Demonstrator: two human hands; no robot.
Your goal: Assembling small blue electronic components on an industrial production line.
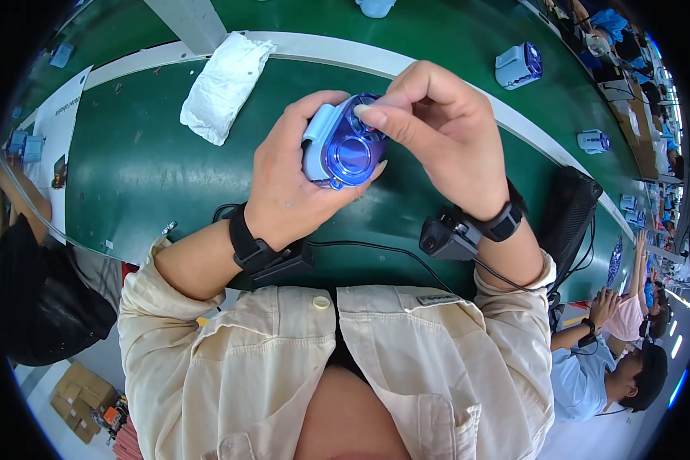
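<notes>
A small light-blue plastic casing with a shiny dark-blue front sits in my left hand, whose fingers and thumb wrap around its sides. The front bears a big round ring at the lower part and a smaller round opening above it. At that upper opening, my right hand is closed in a pinch, thumb and forefinger touching the casing's top part. Whatever lies between those fingertips is hidden. Both wrists wear black straps; a small black camera is fixed at the right one.
On the green table lies a crumpled white packet. Similar blue casings stand beyond the pale rail. A black mesh-like case lies at right, with black cables near me. Other people sit at both sides.
</notes>
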